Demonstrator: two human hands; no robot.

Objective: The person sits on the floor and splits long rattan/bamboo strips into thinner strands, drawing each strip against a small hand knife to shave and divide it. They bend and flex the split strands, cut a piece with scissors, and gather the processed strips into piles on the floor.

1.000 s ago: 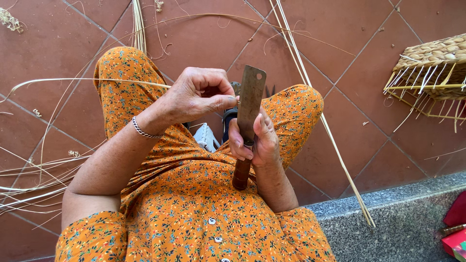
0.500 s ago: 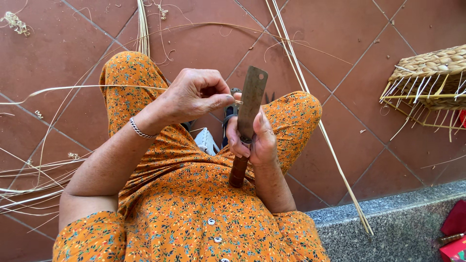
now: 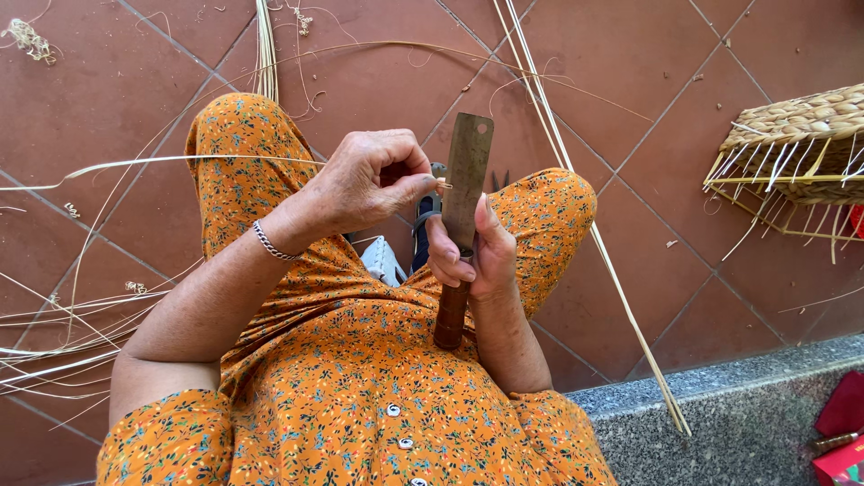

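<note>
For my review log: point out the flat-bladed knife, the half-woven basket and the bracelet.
knife (image 3: 467, 184), head view, on the middle of the flat blade.
basket (image 3: 801, 121), head view, on the woven side wall.
bracelet (image 3: 267, 244), head view, on the chain at the left wrist.

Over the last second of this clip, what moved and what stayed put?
Very little changed. The left hand stays pinched on the thin strip at the blade's edge, having edged only slightly towards it. The right hand still grips the knife upright by its wooden handle. Nothing was picked up or released. The half-woven basket and loose strips on the tiled floor lie as before; the camera shifted slightly.
</note>
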